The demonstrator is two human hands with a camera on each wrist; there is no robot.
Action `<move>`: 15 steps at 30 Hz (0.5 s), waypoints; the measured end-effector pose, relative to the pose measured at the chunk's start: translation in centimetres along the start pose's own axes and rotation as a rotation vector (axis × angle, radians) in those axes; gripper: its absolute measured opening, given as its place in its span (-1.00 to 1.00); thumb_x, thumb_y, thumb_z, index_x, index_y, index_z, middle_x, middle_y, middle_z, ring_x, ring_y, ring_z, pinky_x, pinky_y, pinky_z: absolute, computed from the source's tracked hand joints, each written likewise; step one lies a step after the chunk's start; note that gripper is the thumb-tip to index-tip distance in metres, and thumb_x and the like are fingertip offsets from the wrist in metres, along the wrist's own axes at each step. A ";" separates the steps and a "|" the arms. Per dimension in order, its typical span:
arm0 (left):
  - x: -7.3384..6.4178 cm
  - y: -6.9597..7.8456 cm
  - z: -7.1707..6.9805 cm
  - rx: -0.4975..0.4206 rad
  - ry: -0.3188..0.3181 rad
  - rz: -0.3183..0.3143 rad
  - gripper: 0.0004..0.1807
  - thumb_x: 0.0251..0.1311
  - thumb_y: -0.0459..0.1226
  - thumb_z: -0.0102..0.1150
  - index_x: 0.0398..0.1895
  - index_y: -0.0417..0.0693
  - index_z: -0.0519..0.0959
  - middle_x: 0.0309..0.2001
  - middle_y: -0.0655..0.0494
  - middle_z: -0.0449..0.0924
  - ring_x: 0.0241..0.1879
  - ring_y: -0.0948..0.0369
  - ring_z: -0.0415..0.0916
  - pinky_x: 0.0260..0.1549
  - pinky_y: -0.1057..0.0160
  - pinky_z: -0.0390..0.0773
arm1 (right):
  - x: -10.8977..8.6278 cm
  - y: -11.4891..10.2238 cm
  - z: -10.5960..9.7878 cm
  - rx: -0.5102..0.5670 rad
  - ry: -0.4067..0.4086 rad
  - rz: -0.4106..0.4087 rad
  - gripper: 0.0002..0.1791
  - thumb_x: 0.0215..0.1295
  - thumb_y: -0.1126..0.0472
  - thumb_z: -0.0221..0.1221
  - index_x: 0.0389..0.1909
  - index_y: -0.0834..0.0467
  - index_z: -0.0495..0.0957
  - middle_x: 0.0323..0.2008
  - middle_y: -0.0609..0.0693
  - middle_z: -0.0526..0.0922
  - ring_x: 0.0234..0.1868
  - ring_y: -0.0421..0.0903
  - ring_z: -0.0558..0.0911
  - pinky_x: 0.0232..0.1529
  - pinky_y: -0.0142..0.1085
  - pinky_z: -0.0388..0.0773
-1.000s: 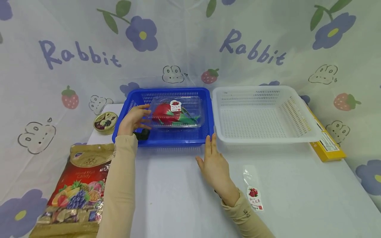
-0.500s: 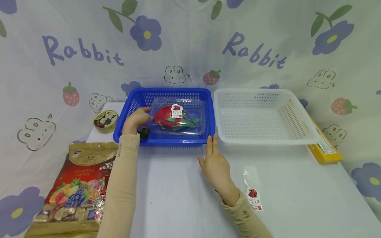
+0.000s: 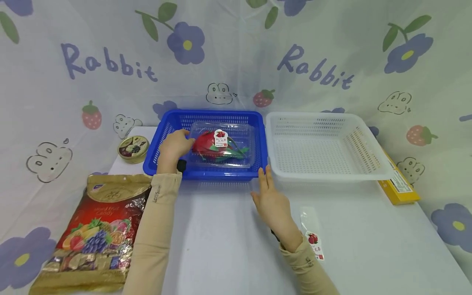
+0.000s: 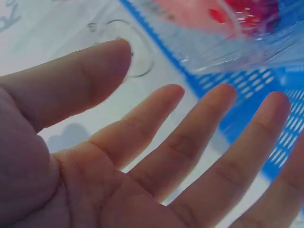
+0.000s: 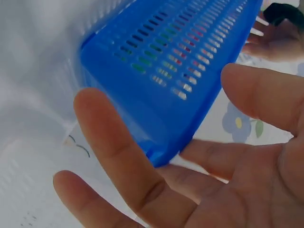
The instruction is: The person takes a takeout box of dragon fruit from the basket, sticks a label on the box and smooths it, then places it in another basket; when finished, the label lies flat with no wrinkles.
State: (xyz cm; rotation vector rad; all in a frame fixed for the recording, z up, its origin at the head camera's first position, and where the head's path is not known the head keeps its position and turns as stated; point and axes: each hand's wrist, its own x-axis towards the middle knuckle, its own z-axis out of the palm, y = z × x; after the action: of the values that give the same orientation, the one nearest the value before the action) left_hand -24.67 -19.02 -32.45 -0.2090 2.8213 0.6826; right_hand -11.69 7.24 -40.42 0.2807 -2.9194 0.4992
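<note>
My left hand (image 3: 175, 148) hangs over the left side of the blue basket (image 3: 206, 176), close beside a clear plastic box (image 3: 241, 133). In the left wrist view its fingers (image 4: 190, 142) are spread and fairly straight, with nothing between them. Through the lid of the box shows a red-and-green dragon fruit (image 3: 204, 144), and the lid bears a white label (image 3: 221, 138). My right hand (image 3: 274, 209) reaches to the basket's front right corner, with two extended fingertips at the rim. The right wrist view shows its fingers around that corner, not curled; exact contact is unclear.
A white basket (image 3: 332, 177) stands right of the blue one, with a yellow box (image 3: 400, 190) beside it. A clear label strip (image 3: 311, 233) lies in front. At left are a round tin (image 3: 133, 149) and a candy bag (image 3: 96, 229).
The clear box has settled lower and flatter in the blue basket, its label tipping upward. My left hand has shifted slightly right; the right hand stays at the basket's corner.
</note>
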 end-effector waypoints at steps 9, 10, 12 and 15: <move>-3.4 1.4 0.7 -0.020 0.307 0.157 -0.49 0.41 -0.10 -0.05 0.38 -0.03 0.35 0.27 -0.16 0.47 0.06 -0.20 0.54 -0.22 -0.20 0.57 | 1.3 2.1 -1.6 0.116 -0.199 -0.011 -0.23 0.37 0.03 0.15 0.50 0.14 0.06 0.52 0.19 -0.01 -0.66 -0.12 0.47 -0.71 -0.40 0.29; -3.8 1.4 1.1 -0.023 0.352 0.176 -0.51 0.40 -0.11 -0.03 0.35 -0.03 0.39 0.24 -0.16 0.50 -0.01 -0.18 0.57 -0.31 -0.15 0.59 | 1.4 2.2 -1.8 0.131 -0.215 -0.008 -0.23 0.38 0.03 0.14 0.50 0.14 0.05 0.52 0.18 -0.02 -0.59 -0.08 0.53 -0.68 -0.38 0.32; -4.7 1.4 1.9 -0.023 0.447 0.223 -0.55 0.38 -0.15 0.02 0.29 -0.03 0.46 0.18 -0.16 0.56 -0.06 -0.15 0.60 -0.38 -0.09 0.59 | 1.4 2.5 -2.0 0.153 -0.236 -0.006 -0.23 0.39 0.02 0.12 0.51 0.14 0.03 0.53 0.15 -0.03 -0.51 -0.04 0.60 -0.64 -0.37 0.35; -5.9 1.2 3.2 -0.026 0.612 0.312 -0.62 0.34 -0.20 0.10 0.18 -0.06 0.55 0.12 -0.14 0.61 -0.01 -0.13 0.59 -0.25 -0.07 0.61 | 1.3 2.7 -2.5 0.181 -0.216 -0.027 -0.23 0.41 0.01 0.10 0.51 0.14 0.02 0.52 0.14 0.02 -0.34 0.06 0.68 -0.57 -0.30 0.47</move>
State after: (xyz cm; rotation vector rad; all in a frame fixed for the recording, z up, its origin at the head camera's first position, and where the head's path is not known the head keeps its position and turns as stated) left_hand -18.60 -15.95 -33.18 0.0317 3.4793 0.8360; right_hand -13.19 10.41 -38.74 0.4213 -3.0755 0.7770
